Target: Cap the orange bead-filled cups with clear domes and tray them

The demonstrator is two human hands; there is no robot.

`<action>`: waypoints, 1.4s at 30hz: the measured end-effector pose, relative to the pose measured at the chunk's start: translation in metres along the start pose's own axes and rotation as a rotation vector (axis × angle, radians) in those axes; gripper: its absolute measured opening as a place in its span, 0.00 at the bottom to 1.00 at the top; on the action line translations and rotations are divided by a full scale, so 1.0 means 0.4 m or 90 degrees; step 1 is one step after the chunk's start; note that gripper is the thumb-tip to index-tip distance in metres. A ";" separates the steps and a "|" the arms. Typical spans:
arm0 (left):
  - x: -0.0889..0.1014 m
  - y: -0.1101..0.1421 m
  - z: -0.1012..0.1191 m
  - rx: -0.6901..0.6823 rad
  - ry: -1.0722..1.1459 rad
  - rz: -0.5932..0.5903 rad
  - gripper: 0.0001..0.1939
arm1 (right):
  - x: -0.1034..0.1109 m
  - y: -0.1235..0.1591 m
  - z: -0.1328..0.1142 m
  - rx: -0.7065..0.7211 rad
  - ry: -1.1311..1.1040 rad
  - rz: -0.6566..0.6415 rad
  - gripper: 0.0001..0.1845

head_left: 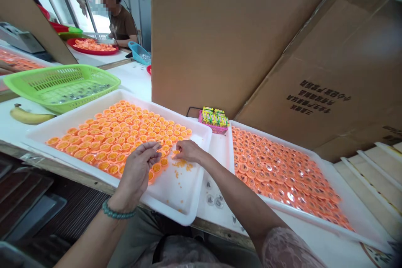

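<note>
A white tray [191,201] in front of me holds rows of small round orange cups [106,138] with yellow-orange contents. My left hand [140,163], a green bead bracelet at its wrist, hovers over the cups at the right side of the rows. Its fingers are curled together, and what they hold, if anything, is too small to make out. My right hand [188,151] is just to the right, fingertips pinched and pointing down by the last cups. Tiny yellow pieces [180,165] lie loose on the tray floor beneath it.
Right of me a second white tray [326,163] holds orange pieces with clear covers. Cardboard sheets [220,42] stand behind. A pink basket [216,129] of yellow-green packets, a green basket [63,83] and a banana [29,115] sit nearby. A co-worker [122,21] sits across.
</note>
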State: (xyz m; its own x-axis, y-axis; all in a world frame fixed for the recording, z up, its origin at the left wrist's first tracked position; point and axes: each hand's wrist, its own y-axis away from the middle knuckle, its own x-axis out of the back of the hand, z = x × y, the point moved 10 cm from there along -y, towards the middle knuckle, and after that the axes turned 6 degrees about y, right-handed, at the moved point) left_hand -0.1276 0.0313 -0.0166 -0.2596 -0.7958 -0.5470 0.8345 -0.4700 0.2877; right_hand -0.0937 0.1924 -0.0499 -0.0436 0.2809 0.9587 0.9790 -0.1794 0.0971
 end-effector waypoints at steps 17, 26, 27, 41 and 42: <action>-0.074 0.041 -0.100 0.192 0.033 -0.236 0.09 | 0.174 0.218 -0.168 0.132 -0.299 0.356 0.17; -0.076 0.048 -0.089 0.101 0.039 -0.211 0.14 | 0.179 0.318 -0.196 0.145 -0.145 0.540 0.12; -0.074 0.047 -0.091 0.099 0.031 -0.205 0.15 | 0.179 0.327 -0.199 0.143 -0.138 0.538 0.10; -0.073 0.046 -0.122 0.146 0.016 -0.215 0.09 | 0.165 0.333 -0.213 0.122 -0.057 0.423 0.20; -0.071 0.046 -0.124 0.154 0.019 -0.209 0.09 | 0.163 0.342 -0.213 0.125 -0.069 0.425 0.19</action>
State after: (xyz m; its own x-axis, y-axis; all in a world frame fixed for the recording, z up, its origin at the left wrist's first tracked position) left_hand -0.0807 0.0643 -0.0347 -0.4759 -0.5790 -0.6620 0.5708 -0.7760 0.2683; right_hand 0.0205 0.1057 0.0485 0.5897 0.2635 0.7634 0.8075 -0.1755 -0.5632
